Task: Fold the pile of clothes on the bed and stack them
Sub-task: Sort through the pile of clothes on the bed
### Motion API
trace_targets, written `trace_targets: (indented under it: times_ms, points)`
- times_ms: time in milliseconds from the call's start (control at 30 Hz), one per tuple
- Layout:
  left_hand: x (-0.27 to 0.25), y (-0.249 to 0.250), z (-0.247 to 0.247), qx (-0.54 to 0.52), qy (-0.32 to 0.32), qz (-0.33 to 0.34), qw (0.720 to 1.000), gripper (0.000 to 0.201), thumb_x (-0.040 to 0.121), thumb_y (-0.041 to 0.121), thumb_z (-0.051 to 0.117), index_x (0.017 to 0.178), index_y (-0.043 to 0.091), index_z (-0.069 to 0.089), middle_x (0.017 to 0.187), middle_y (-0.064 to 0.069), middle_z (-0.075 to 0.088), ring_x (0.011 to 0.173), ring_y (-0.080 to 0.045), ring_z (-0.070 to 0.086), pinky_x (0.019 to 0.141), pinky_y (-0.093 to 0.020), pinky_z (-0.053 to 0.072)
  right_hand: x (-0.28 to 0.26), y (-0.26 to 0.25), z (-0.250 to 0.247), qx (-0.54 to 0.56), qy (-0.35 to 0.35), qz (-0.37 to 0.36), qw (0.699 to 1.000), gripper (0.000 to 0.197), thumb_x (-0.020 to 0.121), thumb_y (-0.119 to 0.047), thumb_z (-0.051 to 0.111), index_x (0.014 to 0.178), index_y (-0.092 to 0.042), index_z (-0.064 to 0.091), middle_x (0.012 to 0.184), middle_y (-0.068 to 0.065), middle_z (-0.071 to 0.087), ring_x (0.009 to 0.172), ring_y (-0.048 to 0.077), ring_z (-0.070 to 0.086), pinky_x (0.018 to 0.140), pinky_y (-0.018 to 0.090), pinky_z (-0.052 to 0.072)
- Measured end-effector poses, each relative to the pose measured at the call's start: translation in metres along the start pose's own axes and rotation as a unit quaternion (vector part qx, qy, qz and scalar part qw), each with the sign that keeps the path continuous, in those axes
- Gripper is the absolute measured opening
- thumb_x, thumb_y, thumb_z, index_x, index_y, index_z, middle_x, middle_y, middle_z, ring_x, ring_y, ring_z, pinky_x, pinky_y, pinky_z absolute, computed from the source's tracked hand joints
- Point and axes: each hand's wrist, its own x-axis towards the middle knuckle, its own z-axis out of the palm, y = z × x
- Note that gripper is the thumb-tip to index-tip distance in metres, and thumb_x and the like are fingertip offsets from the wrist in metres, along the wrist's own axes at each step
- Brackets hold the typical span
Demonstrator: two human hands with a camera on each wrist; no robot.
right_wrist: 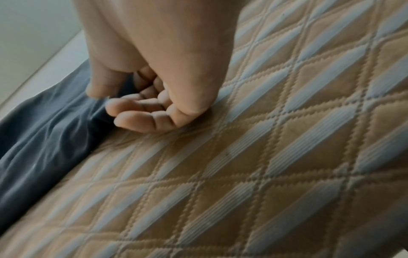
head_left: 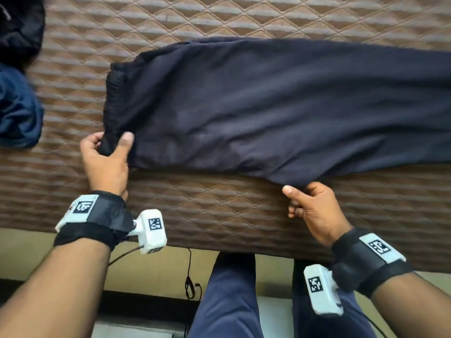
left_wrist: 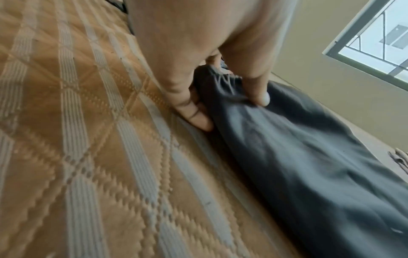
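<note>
A pair of dark navy trousers [head_left: 268, 106] lies flat across the quilted brown bed [head_left: 219, 215], waistband at the left, legs running off the right edge. My left hand [head_left: 107, 152] pinches the near corner of the elastic waistband, thumb on top; the left wrist view shows the thumb and fingers of that left hand [left_wrist: 220, 104] clamped on the trousers [left_wrist: 298, 157]. My right hand [head_left: 307, 203] pinches the near edge of the trousers further right. In the right wrist view, thumb and curled fingers of the right hand [right_wrist: 132, 97] hold a bunched fold of the trousers [right_wrist: 44, 139].
A blue garment [head_left: 17, 111] and a black garment [head_left: 19, 28] lie bunched at the bed's far left. The bed's near edge [head_left: 219, 250] is in front of my legs [head_left: 231, 301]; a cable [head_left: 190, 276] hangs there. A window [left_wrist: 375, 43] shows beyond the bed.
</note>
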Motion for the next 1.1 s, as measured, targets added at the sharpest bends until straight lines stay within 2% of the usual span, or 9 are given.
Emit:
trace_targets:
  times_ms: [133, 333, 467, 567, 633, 733, 833, 967, 1100]
  points:
    - [0.006, -0.007, -0.008, 0.051, 0.011, 0.065, 0.997, 0.047, 0.076, 0.013, 0.079, 0.114, 0.015, 0.051, 0.111, -0.008, 0.059, 0.085, 0.012, 0.057, 0.089, -0.018, 0.049, -0.001, 0.004, 0.004, 0.045, 0.026, 0.011, 0.999, 0.015, 0.085, -0.016, 0.068, 0.078, -0.012, 0.055, 0.055, 0.000, 0.050, 0.041, 0.010, 0.043, 0.039, 0.022, 0.040]
    - [-0.029, 0.013, 0.009, 0.232, 0.061, 0.221, 0.945, 0.076, 0.080, 0.040, 0.073, 0.145, 0.018, 0.039, 0.150, -0.020, 0.030, 0.141, -0.033, 0.031, 0.120, -0.040, 0.023, -0.003, 0.002, -0.017, 0.137, 0.064, 0.019, 0.988, 0.033, 0.089, -0.036, 0.060, 0.068, -0.023, 0.038, 0.048, -0.002, 0.037, 0.032, 0.009, 0.027, 0.037, 0.016, 0.023]
    - [-0.091, 0.019, 0.061, 0.356, -0.187, 0.442, 0.802, 0.051, 0.095, 0.042, 0.055, 0.141, 0.023, 0.049, 0.153, -0.011, 0.042, 0.144, -0.038, 0.032, 0.115, -0.059, 0.016, 0.002, 0.001, -0.039, 0.174, 0.088, 0.012, 0.981, 0.036, 0.100, -0.020, 0.052, 0.066, -0.021, 0.040, 0.045, -0.004, 0.032, 0.031, 0.006, 0.023, 0.034, 0.015, 0.017]
    - [-0.115, 0.016, 0.086, 0.446, -0.190, 0.334, 0.808, 0.052, 0.094, 0.050, 0.046, 0.141, 0.029, 0.051, 0.159, -0.008, 0.033, 0.146, -0.041, 0.025, 0.108, -0.072, 0.012, 0.000, 0.002, -0.058, 0.057, 0.082, 0.027, 0.995, 0.022, 0.096, -0.013, 0.058, 0.075, -0.017, 0.053, 0.047, -0.003, 0.039, 0.034, 0.007, 0.028, 0.036, 0.017, 0.022]
    - [-0.133, 0.028, 0.101, 0.407, -0.192, 0.384, 0.806, 0.050, 0.094, 0.045, 0.050, 0.140, 0.024, 0.052, 0.157, -0.012, 0.036, 0.144, -0.041, 0.030, 0.109, -0.069, 0.016, 0.001, -0.003, -0.074, 0.022, 0.101, 0.007, 0.995, 0.012, 0.095, -0.013, 0.061, 0.083, -0.016, 0.061, 0.049, -0.002, 0.046, 0.036, 0.007, 0.033, 0.037, 0.017, 0.027]
    - [-0.174, 0.046, 0.139, 0.332, -0.313, 0.525, 0.719, 0.046, 0.096, 0.036, 0.053, 0.140, 0.021, 0.053, 0.153, -0.013, 0.043, 0.141, -0.036, 0.039, 0.111, -0.060, 0.025, 0.007, -0.012, -0.092, 0.024, 0.139, -0.033, 0.989, 0.013, 0.094, -0.015, 0.063, 0.082, -0.016, 0.057, 0.051, -0.002, 0.052, 0.036, 0.008, 0.036, 0.036, 0.018, 0.029]
    - [-0.202, 0.042, 0.172, 0.394, -0.395, 0.510, 0.655, 0.055, 0.097, 0.050, 0.041, 0.147, 0.028, 0.044, 0.158, -0.007, 0.037, 0.145, -0.032, 0.034, 0.112, -0.064, 0.020, 0.016, -0.021, -0.105, 0.040, 0.146, -0.050, 0.987, 0.022, 0.095, -0.016, 0.063, 0.077, -0.017, 0.050, 0.052, -0.001, 0.053, 0.035, 0.009, 0.037, 0.036, 0.018, 0.029]
    - [-0.205, 0.043, 0.177, 0.504, -0.298, 0.387, 0.712, 0.061, 0.093, 0.063, 0.035, 0.144, 0.032, 0.049, 0.160, -0.003, 0.033, 0.148, -0.032, 0.027, 0.107, -0.074, 0.007, 0.020, -0.030, -0.134, 0.010, 0.146, -0.030, 0.989, 0.021, 0.095, -0.015, 0.064, 0.076, -0.015, 0.053, 0.051, -0.003, 0.054, 0.038, 0.009, 0.041, 0.037, 0.019, 0.034]
    - [-0.247, 0.070, 0.202, 0.416, -0.278, 0.474, 0.724, 0.056, 0.098, 0.059, 0.037, 0.137, 0.023, 0.053, 0.157, -0.011, 0.038, 0.145, -0.034, 0.032, 0.110, -0.068, 0.011, 0.018, -0.042, -0.199, -0.125, 0.218, -0.134, 0.959, 0.014, 0.089, -0.028, 0.071, 0.080, -0.019, 0.065, 0.073, 0.000, 0.063, 0.065, 0.014, 0.057, 0.064, 0.034, 0.051]
